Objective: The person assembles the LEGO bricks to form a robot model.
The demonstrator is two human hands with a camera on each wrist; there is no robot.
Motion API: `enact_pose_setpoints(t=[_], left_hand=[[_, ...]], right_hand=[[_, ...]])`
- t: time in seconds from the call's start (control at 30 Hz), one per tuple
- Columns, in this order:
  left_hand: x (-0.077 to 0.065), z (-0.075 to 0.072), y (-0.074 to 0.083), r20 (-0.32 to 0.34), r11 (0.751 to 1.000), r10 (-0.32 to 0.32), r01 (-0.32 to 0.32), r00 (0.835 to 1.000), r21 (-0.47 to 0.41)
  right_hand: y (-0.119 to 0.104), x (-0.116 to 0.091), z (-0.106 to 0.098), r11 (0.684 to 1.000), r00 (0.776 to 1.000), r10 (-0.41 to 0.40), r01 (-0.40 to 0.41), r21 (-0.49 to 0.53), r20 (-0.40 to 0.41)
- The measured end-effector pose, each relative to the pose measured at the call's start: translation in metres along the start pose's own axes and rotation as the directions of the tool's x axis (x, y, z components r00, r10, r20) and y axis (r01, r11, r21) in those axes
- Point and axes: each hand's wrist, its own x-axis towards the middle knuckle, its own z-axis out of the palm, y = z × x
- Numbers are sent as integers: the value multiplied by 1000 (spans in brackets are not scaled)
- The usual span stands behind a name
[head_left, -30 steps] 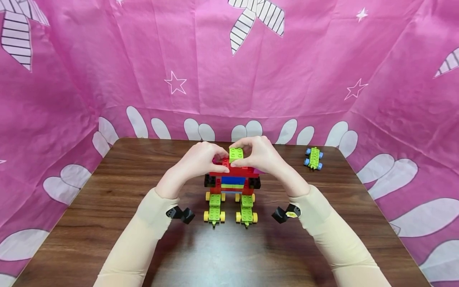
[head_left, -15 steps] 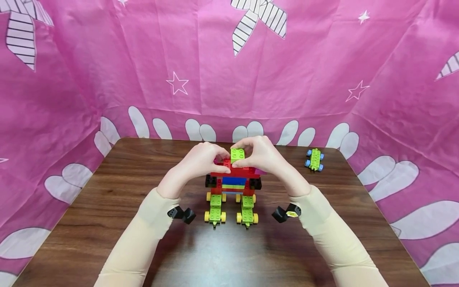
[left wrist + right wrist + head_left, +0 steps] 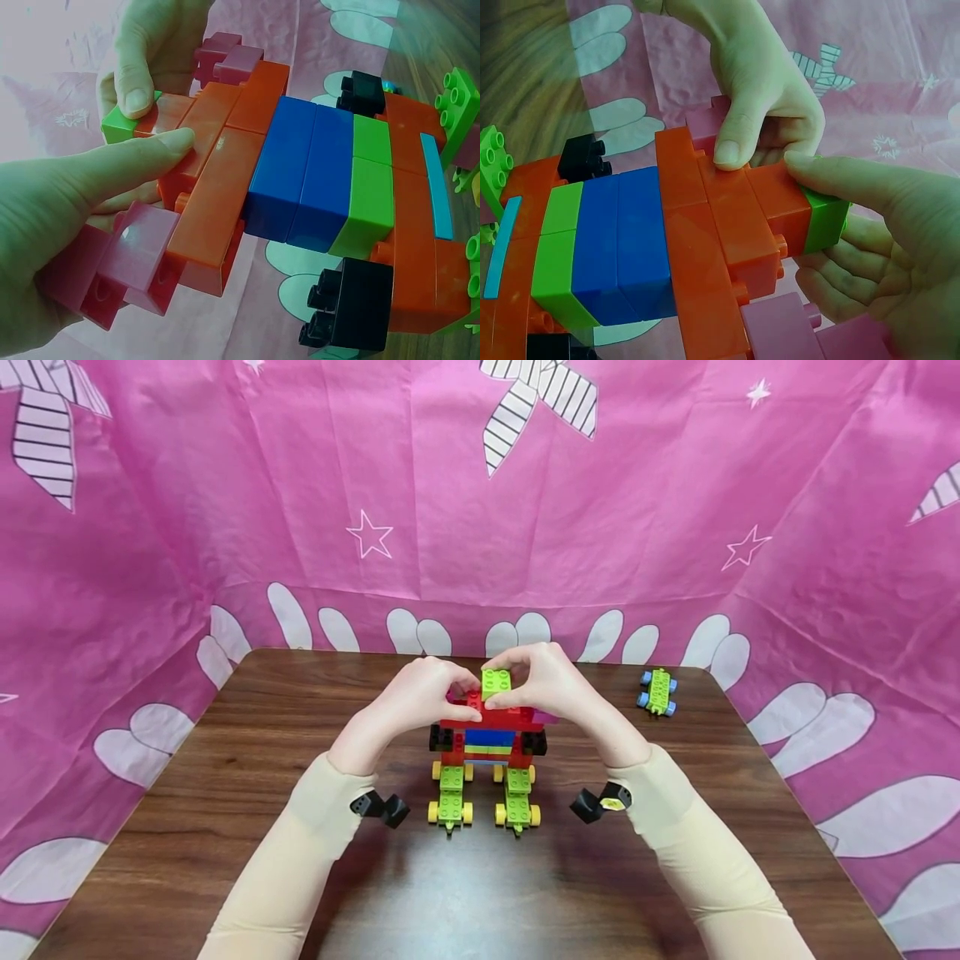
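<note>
A toy-brick figure stands upright on two lime wheeled bases with yellow wheels. My left hand grips its upper red bricks, thumb pressed on the near face and fingers mostly hidden behind. My right hand pinches the lime brick at the very top, which sits on a red brick. In the right wrist view, that thumb lies across the join of the lime and red bricks. Pink bricks jut from both sides near the top. Below are blue bricks and black side bricks.
A separate lime wheeled base with blue wheels lies at the back right of the brown wooden table. A pink patterned cloth hangs behind and around the table. Black wrist cameras sit on both sleeves.
</note>
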Motion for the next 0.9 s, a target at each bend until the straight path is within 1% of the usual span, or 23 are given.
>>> enact_pose_setpoints(t=[0.17, 0.3, 0.43, 0.7, 0.9], left_hand=[[0, 1, -1, 4, 1000, -1, 1, 1000, -1], [0, 1, 0, 4, 1000, -1, 1, 1000, 4], [-1, 0, 0, 2, 1000, -2, 2, 1000, 7], [0, -1, 1, 3, 1000, 3, -3, 1000, 10], [-1, -1, 1, 1, 1000, -5, 5, 1000, 10]], right_hand=[[3, -1, -1, 999, 999, -39, 39, 3, 8], [6, -1, -4, 998, 999, -42, 41, 39, 15], [5, -1, -5, 998, 1000, -21, 20, 64, 17], [0, 0, -7, 993, 998, 49, -53, 109, 39], [0, 1, -6, 993, 997, 61, -65, 98, 39]])
